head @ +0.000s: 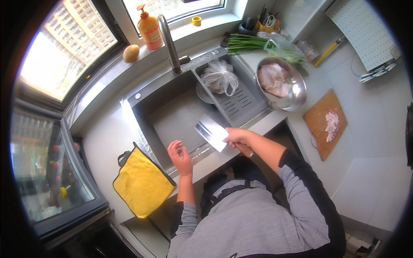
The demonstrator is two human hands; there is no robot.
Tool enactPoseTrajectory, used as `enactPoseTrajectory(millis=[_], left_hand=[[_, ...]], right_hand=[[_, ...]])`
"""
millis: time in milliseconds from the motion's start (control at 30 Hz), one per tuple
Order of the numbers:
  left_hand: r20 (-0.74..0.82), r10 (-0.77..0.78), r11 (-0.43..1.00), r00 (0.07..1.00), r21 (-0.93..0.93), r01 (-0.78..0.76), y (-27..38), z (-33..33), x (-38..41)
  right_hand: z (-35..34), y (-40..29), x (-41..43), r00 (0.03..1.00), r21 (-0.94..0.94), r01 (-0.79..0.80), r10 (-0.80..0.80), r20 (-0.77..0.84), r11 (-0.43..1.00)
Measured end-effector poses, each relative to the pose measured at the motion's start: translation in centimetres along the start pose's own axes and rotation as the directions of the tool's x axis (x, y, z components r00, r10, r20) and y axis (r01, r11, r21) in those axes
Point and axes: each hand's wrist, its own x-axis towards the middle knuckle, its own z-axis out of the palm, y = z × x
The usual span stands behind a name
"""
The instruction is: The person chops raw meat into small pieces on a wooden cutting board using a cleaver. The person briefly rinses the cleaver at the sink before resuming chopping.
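Note:
My right hand (pixel 237 136) grips a cleaver with a wooden handle (pixel 244 150) and a broad, shiny steel blade (pixel 213 132). The blade hangs over the front edge of the grey sink basin (pixel 171 109), pointing away from me to the left. My left hand (pixel 180 158) is raised above the sink's front rim, its fingers loosely curled and nothing in them. Left of that hand a yellow cloth with dark edging (pixel 143 183) lies over the counter's front edge. The tall faucet (pixel 169 45) rises behind the basin.
A clear plastic bag (pixel 221 75) sits by the drainer tray (pixel 237 103). To the right are a steel bowl (pixel 300 93) of raw meat (pixel 273 79), green stalks (pixel 246 43) and a cutting board (pixel 317 119) with chopped pieces (pixel 331 125). A pump bottle (pixel 151 32) and a potato (pixel 131 53) stand on the sill.

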Motion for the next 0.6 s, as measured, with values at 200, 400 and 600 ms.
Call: enactPoseTrajectory(millis=[200, 400, 600], left_hand=[[0.039, 0.015, 1.0, 0.999, -0.001, -0.015, 0.6, 0.1, -0.4], [0.001, -0.048, 0.998, 0.999, -0.044, 0.048, 0.2, -0.1, -1.4], [-0.033, -0.051, 0.999, 0.998, -0.019, 0.051, -0.3, -1.0, -1.9]], right_hand=[[2.1, -3.8, 3.6, 0.677, -0.844, 0.135, -0.67, -0.304, 0.519], [3.0, -0.9, -10.6, 0.775, -0.973, 0.191, -0.628, 0.067, 0.132], [-0.3, -0.2, -16.9, 0.944, -0.873, 0.239, -0.313, 0.105, 0.426]])
